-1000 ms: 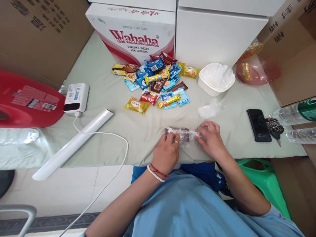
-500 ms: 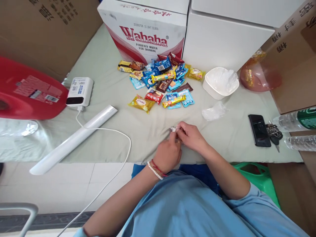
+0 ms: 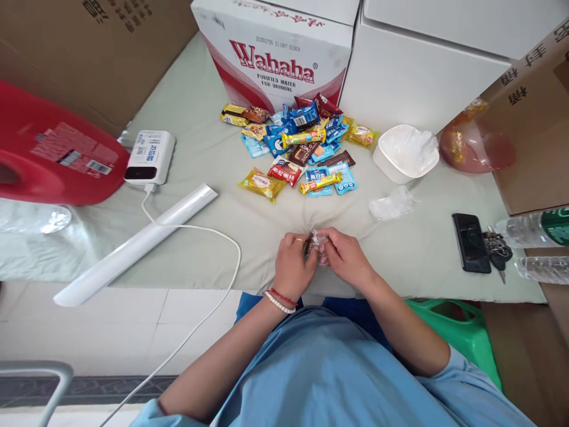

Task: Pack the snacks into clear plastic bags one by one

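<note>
In front of my body, my left hand (image 3: 293, 267) and my right hand (image 3: 347, 256) meet over a crumpled clear plastic bag (image 3: 318, 242). My left fingers and thumb close on its left side, where a small dark brown piece shows; its kind is mostly hidden. The right thumb and fingers pinch the bag's other side. Beyond the hands lies a heap of wrapped snacks, with a yellow-wrapped snack (image 3: 261, 184), a red packet (image 3: 285, 171) and a thin yellow bar (image 3: 320, 182) along its near edge.
A white bowl (image 3: 386, 160) holds clear plastic, and another clear bag (image 3: 392, 204) lies before it. A phone (image 3: 471, 243) and keys (image 3: 498, 252) are at right. At left are a white tube (image 3: 142, 243), a power bank (image 3: 150, 157) with cable and a red jug (image 3: 57, 142).
My left hand has turned upright and its fingers have moved round to the bag's left side. More of the clear plastic and a dark brown piece now show. The view has shifted slightly.
</note>
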Motion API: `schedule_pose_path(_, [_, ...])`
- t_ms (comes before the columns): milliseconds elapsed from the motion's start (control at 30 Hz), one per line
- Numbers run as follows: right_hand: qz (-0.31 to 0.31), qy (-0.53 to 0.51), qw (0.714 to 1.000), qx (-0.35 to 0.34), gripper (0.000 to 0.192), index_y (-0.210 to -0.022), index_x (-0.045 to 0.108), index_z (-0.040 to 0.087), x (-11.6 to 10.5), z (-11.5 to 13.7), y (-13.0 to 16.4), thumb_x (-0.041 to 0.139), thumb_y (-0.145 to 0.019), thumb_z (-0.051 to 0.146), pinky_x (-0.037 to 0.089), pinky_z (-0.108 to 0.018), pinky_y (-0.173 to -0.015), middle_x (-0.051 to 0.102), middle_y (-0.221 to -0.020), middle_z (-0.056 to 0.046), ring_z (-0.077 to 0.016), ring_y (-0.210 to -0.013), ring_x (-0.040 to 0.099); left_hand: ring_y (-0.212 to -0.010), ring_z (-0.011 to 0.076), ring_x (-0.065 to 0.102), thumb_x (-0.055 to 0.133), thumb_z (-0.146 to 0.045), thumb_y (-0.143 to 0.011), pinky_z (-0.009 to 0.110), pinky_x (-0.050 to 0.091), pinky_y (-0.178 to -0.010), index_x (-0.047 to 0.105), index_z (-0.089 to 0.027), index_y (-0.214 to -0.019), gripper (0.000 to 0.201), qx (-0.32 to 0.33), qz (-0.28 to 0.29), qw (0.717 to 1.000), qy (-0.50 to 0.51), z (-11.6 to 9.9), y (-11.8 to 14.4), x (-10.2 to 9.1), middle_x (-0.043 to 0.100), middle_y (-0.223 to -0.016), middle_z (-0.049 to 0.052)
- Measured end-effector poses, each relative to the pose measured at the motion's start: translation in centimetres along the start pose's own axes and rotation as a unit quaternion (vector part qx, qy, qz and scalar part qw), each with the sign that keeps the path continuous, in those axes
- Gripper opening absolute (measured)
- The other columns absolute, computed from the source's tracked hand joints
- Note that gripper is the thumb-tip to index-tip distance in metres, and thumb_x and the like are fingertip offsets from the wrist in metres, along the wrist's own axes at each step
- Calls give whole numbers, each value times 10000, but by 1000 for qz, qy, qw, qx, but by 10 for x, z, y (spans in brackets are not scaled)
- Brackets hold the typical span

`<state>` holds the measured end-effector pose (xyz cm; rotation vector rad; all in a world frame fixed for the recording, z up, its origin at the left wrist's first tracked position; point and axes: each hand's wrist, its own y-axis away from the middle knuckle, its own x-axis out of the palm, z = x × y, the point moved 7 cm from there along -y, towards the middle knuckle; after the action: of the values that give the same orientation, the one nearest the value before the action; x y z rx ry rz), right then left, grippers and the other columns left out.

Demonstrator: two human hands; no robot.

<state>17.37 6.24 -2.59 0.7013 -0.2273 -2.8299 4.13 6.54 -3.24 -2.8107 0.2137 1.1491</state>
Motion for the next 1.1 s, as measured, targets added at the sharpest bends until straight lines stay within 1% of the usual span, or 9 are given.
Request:
schedule_pose_path(167, [-87, -92, 992, 5, 260, -1150, 634, 228, -12, -7, 31, 445, -1042, 370, 603, -325, -765, 724, -917, -32, -162, -762, 704, -1075, 203, 643, 559, -93, -885, 373, 575, -920, 635, -218, -973, 170, 29, -40, 988, 143, -24, 16, 0, 601, -1130, 85])
schedule_pose_path(267, [-118, -159, 979, 36, 324, -1137, 619, 224, -18, -15, 51, 456, -1047, 489, 601, -326, -759, 703, -857, -23, -168, -748, 690, -1022, 194, 661, 599, -123, -911, 344, 599, -847, 572, -218, -1091, 206, 70, -86, 983, 150, -40, 27, -1, 615, -1105, 89])
schedule_pose_path(433, [-150, -210, 963, 79, 431, -1174, 540, 252, -30, -24, 80, 369, -1046, 627, 605, -348, -771, 708, -936, -49, -207, -850, 706, -1241, 223, 644, 546, -34, -931, 415, 593, -981, 511, -230, -1252, 378, 302, -152, 936, 103, -80, 52, -3, 680, -1098, 80])
schedule_pose_path(567, [-127, -218, 960, 119, 484, -1377, 491, 268, -35, -38, 95, 432, -1038, 608, 575, -376, -965, 720, -1145, -67, -215, -1054, 705, -1319, 268, 605, 571, -16, -899, 444, 584, -1019, 554, -150, -1239, 367, 469, -77, 875, 91, -105, 75, 16, 706, -1060, 125])
schedule_pose_path(767, [-129, -190, 965, 122, 426, -1333, 577, 268, -55, -61, 111, 567, -1000, 532, 568, -412, -1007, 741, -1180, -61, -222, -1055, 723, -1191, 232, 657, 461, 20, -833, 398, 606, -993, 547, -127, -1262, 462, 441, 97, 883, 125, -98, 76, 38, 716, -1024, 140])
schedule_pose_path(833, [-183, -153, 966, 103, 424, -1334, 602, 265, -85, -66, 114, 598, -989, 510, 568, -425, -1013, 737, -1195, -70, -226, -1059, 722, -1171, 236, 661, 486, 11, -845, 395, 606, -983, 570, -159, -1227, 427, 426, 89, 896, 83, -80, 69, 30, 708, -1025, 127])
schedule_pose_path(900, [-282, -110, 950, 79, 439, -1334, 619, 259, -138, -71, 110, 631, -970, 503, 574, -440, -1009, 721, -1223, -83, -237, -1089, 713, -1187, 239, 656, 491, -2, -876, 395, 601, -977, 577, -180, -1233, 408, 355, 53, 933, 27, -49, 52, 16, 687, -1139, 148])
schedule_pose_path(1000, [-446, -50, 894, 19, 498, -1385, 566, 245, -249, -81, 88, 629, -961, 499, 613, -447, -917, 694, -1223, -103, -243, -1071, 714, -1103, 263, 682, 539, -99, -926, 424, 602, -939, 584, -175, -1238, 325, 266, -4, 962, -66, -1, 30, -7, 665, -1189, 155])
schedule_pose_path(1100, [-510, 34, 859, -29, 446, -1396, 507, 208, -356, -84, 44, 503, -1015, 440, 628, -406, -782, 677, -1175, -114, -202, -939, 720, -1059, 267, 694, 560, -155, -942, 427, 594, -930, 595, -179, -1223, 284, 243, -37, 964, -100, 23, 22, -20, 669, -1174, 139])
